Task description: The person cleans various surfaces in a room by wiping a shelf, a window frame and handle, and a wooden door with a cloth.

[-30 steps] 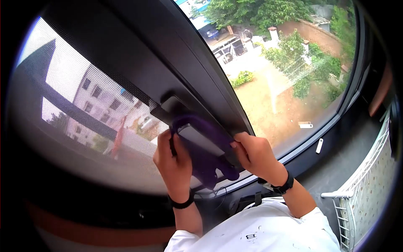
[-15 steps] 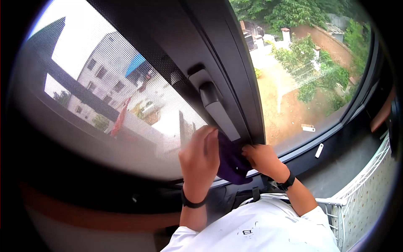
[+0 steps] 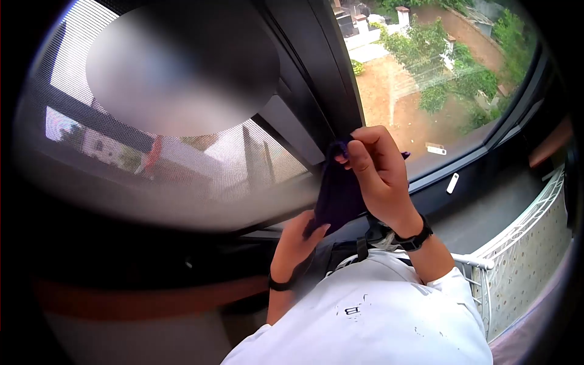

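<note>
A dark purple cloth [image 3: 342,193] is stretched between my two hands in front of the window frame [image 3: 322,79]. My left hand [image 3: 295,243] pinches its lower left corner, with the thumb on the near side. Higher up, my right hand [image 3: 384,176] has its fingers curled round the upper edge, and a small bit of cloth pokes out on its right side. Just above the cloth, the lower part of the grey window handle [image 3: 292,125] shows; its upper part is hidden by a blurred oval patch.
An insect screen [image 3: 213,170] fills the left side, and clear glass [image 3: 413,115] the right. On the dark sill lies a small white strip [image 3: 452,183]. At the right stands a white wire rack [image 3: 486,263] beside a speckled pale panel [image 3: 517,267].
My right hand has risen with the upper edge of the cloth, while my left hand has dropped to its lower corner. The view has shifted, and a blurred patch now covers the upper left.
</note>
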{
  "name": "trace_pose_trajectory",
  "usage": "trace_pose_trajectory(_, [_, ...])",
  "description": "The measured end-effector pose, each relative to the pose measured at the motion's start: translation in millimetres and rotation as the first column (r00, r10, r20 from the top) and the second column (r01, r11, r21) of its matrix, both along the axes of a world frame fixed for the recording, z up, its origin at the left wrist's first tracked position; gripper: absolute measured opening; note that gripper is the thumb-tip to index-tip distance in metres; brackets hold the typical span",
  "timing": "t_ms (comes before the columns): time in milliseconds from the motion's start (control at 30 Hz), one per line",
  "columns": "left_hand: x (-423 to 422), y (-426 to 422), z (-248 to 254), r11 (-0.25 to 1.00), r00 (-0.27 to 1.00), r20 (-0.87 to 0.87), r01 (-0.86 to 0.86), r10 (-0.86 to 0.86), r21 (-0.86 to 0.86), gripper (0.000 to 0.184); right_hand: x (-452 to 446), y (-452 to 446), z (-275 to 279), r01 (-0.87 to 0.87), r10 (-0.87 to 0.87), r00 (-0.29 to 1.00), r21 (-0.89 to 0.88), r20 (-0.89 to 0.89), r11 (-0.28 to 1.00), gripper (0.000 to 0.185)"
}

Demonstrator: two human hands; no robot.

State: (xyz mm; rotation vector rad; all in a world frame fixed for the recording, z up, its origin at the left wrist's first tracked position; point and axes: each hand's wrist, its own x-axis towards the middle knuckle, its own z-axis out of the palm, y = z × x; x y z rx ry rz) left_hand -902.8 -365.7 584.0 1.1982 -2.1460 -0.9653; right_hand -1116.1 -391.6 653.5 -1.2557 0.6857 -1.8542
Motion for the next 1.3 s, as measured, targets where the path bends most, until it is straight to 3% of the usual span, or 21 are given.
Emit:
trace_pose_trajectory(67, [4.5, 5.5, -2.9, 0.94, 0.945, -0.082, -0.303, 0.318, 0.155, 0.036, 11.1, -9.8, 15.5, 0.094, -0.122, 0.986, -0.22, -0.116, 0.971, 0.009])
trace_pose_trajectory(100, [5.0, 6.5, -2.1, 0.932, 0.911, -0.23, -0.297, 0.342, 0.21, 0.032, 13.2, -6.7, 25.8, 0.128, -0.16, 0.976, -0.207, -0.146, 0.97, 0.012])
trace_pose_trajectory(133, [2.1, 7.8, 0.9, 0.932, 0.908, -0.241, -0.296, 0.343, 0.209, 0.032, 14.2, -8.5, 25.9, 0.124, -0.159, 0.975, -0.213, -0.155, 0.969, 0.012])
trace_pose_trajectory(200, [-4.6, 13.1, 9.6, 0.928, 0.714, -0.597, -0.229, 0.366, 0.295, 0.031, 18.5, -15.2, 17.8, 0.299, -0.455, 0.851, -0.473, -0.26, 0.829, 0.018])
trace_pose_trajectory(233, [-4.5, 15.5, 12.3, 0.922, 0.651, -0.66, -0.192, 0.375, 0.335, 0.031, 21.6, -11.7, 10.1, 0.345, -0.505, 0.812, -0.458, -0.292, 0.819, 0.021])
trace_pose_trajectory(267, [-5.2, 16.1, 13.3, 0.924, 0.645, -0.667, -0.196, 0.373, 0.328, 0.031, 22.9, -10.6, 8.5, 0.337, -0.503, 0.813, -0.468, -0.292, 0.817, 0.021])
trace_pose_trajectory(333, [-8.3, 18.6, 12.3, 0.883, 0.472, -0.747, -0.223, 0.469, 0.413, 0.018, 23.5, -8.0, 10.1, 0.366, -0.549, 0.759, -0.468, -0.349, 0.804, 0.019])
trace_pose_trajectory(367, [-9.0, 21.8, 16.1, 0.879, 0.474, -0.741, -0.224, 0.476, 0.421, 0.018, 24.8, -8.8, 15.4, 0.37, -0.538, 0.772, -0.449, -0.338, 0.813, 0.019])
trace_pose_trajectory(433, [-10.5, 28.9, 31.2, 0.912, 0.429, -0.808, -0.117, 0.403, 0.393, 0.023, 30.8, -14.0, 44.9, 0.392, -0.568, 0.77, -0.486, -0.292, 0.781, 0.02])
trace_pose_trajectory(467, [-12.3, 31.9, 38.8, 0.911, 0.431, -0.806, -0.112, 0.405, 0.398, 0.023, 32.2, -17.8, 53.4, 0.406, -0.597, 0.766, -0.542, -0.237, 0.736, 0.021])
trace_pose_trajectory(533, [-14.7, 36.2, 48.8, 0.954, 0.398, -0.868, -0.162, 0.296, 0.251, 0.02, 33.5, -21.4, 56.6, 0.424, -0.603, 0.771, -0.541, -0.206, 0.726, 0.021])
trace_pose_trajectory(567, [-8.0, 36.5, 46.8, 0.976, 0.409, -0.886, -0.088, 0.219, 0.201, 0.023, 34.4, -23.0, 59.6, 0.439, -0.605, 0.778, -0.543, -0.17, 0.716, 0.022])
trace_pose_trajectory(667, [0.5, 39.2, 34.7, 0.978, 0.396, -0.895, -0.053, 0.207, 0.203, 0.028, 25.9, -16.6, 25.0, 0.42, -0.587, 0.766, -0.487, -0.261, 0.765, 0.022])
trace_pose_trajectory(700, [1.5, 41.1, 32.2, 0.973, 0.423, -0.878, -0.044, 0.224, 0.227, 0.037, 22.5, -14.3, 14.7, 0.426, -0.59, 0.762, -0.48, -0.267, 0.767, 0.022])
trace_pose_trajectory(800, [-5.1, 44.2, 24.4, 0.95, 0.341, -0.898, 0.039, 0.277, 0.308, 0.047, 15.9, -19.4, 24.9, 0.432, -0.615, 0.739, -0.508, -0.275, 0.746, 0.021])
trace_pose_trajectory(933, [-14.3, 49.6, 37.1, 0.952, 0.305, -0.913, 0.054, 0.271, 0.301, 0.031, 21.6, -32.6, 60.9, 0.388, -0.62, 0.751, -0.609, -0.226, 0.692, 0.02])
trace_pose_trajectory(1000, [-10.6, 47.5, 35.5, 0.949, 0.399, -0.881, 0.078, 0.252, 0.307, 0.033, 21.4, -32.8, 59.0, 0.364, -0.622, 0.754, -0.655, -0.211, 0.662, 0.019])
trace_pose_trajectory(1067, [-9.8, 41.5, 25.8, 0.941, 0.373, -0.888, 0.095, 0.268, 0.324, 0.033, 19.0, -26.4, 29.2, 0.38, -0.561, 0.781, -0.504, -0.275, 0.776, 0.017])
trace_pose_trajectory(1133, [-10.2, 34.9, 16.7, 0.935, 0.344, -0.895, 0.107, 0.284, 0.338, 0.034, 14.0, -29.3, 11.6, 0.413, -0.585, 0.767, -0.495, -0.264, 0.764, 0.015])
trace_pose_trajectory(1200, [-8.3, 34.3, 11.2, 0.94, 0.586, -0.773, 0.053, 0.244, 0.338, 0.033, 6.9, -39.0, 20.8, 0.502, -0.669, 0.687, -0.48, -0.285, 0.719, 0.012])
trace_pose_trajectory(1300, [-15.8, 40.0, 37.3, 0.927, 0.657, -0.702, 0.014, 0.275, 0.376, 0.03, 2.2, -41.5, 51.9, 0.48, -0.643, 0.729, -0.494, -0.236, 0.725, 0.013])
